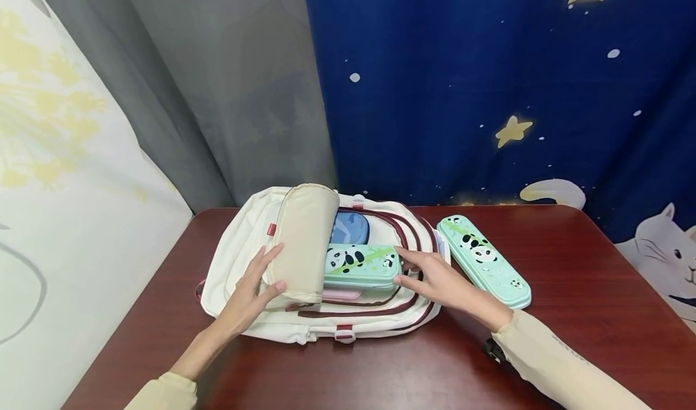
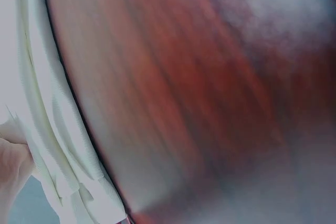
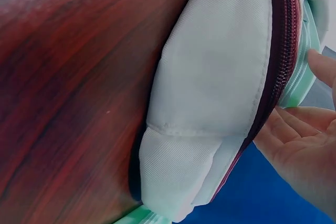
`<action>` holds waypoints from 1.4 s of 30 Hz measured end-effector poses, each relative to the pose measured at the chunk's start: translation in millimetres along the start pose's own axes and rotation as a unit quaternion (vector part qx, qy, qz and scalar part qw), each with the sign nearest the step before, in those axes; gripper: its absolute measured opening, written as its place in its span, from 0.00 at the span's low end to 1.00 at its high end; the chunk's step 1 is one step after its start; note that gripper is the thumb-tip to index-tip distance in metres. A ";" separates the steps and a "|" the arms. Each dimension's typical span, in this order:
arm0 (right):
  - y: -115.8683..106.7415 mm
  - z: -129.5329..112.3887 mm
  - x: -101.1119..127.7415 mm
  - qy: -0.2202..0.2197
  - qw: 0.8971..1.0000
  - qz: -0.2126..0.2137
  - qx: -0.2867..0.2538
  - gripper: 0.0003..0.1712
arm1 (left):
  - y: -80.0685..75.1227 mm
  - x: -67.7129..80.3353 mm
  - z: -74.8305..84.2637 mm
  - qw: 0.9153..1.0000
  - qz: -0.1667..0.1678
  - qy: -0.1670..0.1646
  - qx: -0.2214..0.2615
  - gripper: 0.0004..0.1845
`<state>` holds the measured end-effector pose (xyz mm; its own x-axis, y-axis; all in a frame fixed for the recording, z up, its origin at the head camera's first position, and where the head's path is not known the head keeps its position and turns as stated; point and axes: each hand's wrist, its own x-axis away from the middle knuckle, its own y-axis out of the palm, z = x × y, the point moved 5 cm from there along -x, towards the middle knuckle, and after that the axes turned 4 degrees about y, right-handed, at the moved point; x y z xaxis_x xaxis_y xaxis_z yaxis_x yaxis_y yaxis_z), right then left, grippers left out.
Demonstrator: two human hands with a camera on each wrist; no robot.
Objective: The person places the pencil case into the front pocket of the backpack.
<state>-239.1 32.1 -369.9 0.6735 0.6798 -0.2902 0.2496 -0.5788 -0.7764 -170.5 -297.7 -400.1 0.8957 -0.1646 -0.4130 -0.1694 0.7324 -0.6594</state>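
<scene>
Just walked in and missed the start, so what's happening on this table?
A person is working at a white backpack lying open on a dark red table. The left hand holds the beige flap folded back. The right hand touches, with straight fingers, the end of a mint panda pencil case sitting half inside the opening, with a blue item behind it. A second panda case lies on the table beside the bag.

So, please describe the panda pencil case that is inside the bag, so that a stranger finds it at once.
On the dark red wooden table lies an open white fabric backpack. In its opening, between the two hands, sits a mint-green rectangular pencil case with pandas. Its twin, the longer mint-green panda case, lies outside on the table, to the right.
</scene>
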 end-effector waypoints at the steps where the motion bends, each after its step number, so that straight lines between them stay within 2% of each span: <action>1: 0.7 -0.1 -0.4 -0.001 1.000 -0.002 0.001 0.35 | 0.4 0.2 0.0 1.000 0.001 0.001 0.003 0.36; 10: 4.6 -3.6 -6.8 -0.002 1.000 -0.005 -0.001 0.35 | -1.7 -1.7 1.9 1.000 0.007 0.014 0.000 0.37; 20: 7.0 -5.9 -8.3 0.011 1.000 -0.008 -0.010 0.36 | -2.6 -2.4 4.1 1.000 0.002 0.014 -0.018 0.37; 26: 8.1 -8.3 -10.8 0.005 1.000 -0.005 -0.009 0.35 | -1.9 -2.2 4.2 1.000 0.007 0.006 -0.013 0.37; 36: 10.3 -1.5 -12.5 0.036 0.997 0.000 -0.065 0.35 | 2.8 -0.5 1.9 1.000 0.013 -0.006 0.003 0.37; 42: 10.2 0.9 -16.4 0.033 0.997 0.003 -0.068 0.35 | 2.3 -0.2 2.7 1.000 0.012 -0.007 0.008 0.36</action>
<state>-248.2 15.5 -373.6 0.7182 0.6481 -0.2531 0.3349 -0.6409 -0.6907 -170.0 -294.2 -399.8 0.8971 -0.1385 -0.4196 -0.1840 0.7462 -0.6398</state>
